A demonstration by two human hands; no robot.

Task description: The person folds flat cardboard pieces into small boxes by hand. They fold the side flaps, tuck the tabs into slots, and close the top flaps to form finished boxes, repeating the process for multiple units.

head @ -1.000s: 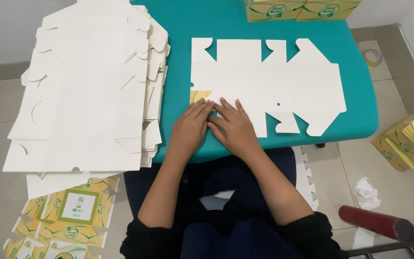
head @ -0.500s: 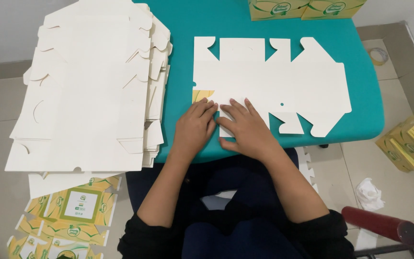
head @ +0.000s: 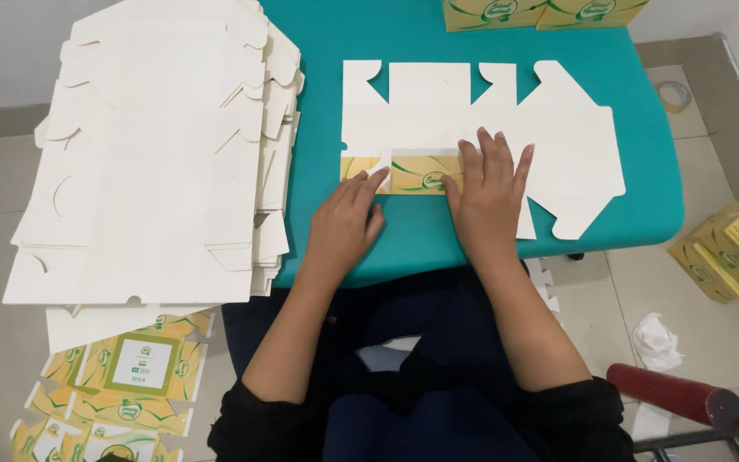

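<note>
Two hands press a flat white carton blank (head: 481,128) on teal table (head: 369,51): left hand (head: 344,222) & right hand (head: 489,192), fingers flat, gripping nothing, on folded yellow flap (head: 421,174).

A flat carton blank (head: 481,128) is spread at the middle of the table (head: 635,214), its near flap folded up toward the front edge. A stack of blanks (head: 156,145) overhangs the left edge, and finished boxes (head: 540,13) are lined along the back edge.
</note>
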